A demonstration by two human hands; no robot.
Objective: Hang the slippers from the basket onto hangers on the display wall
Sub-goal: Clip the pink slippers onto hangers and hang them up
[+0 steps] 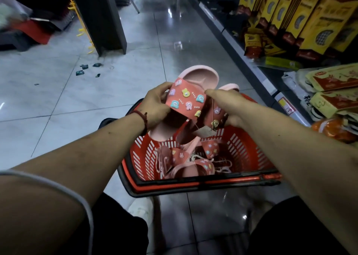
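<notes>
Above the red basket [242,154], the left hand [155,104] grips one pink slipper [186,100]; the right hand [230,107] holds its mate [216,117].

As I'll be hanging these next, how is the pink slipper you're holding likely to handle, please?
Probably light: the left hand holds the slipper by its strap edge. Its thick moulded sole looks springy, not floppy. The dangling tag may snag in the basket.

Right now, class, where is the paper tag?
In the head view, centre frame, the paper tag hangs on a string under the pink slippers gripped by the left hand and right hand, just above the red basket.
</notes>
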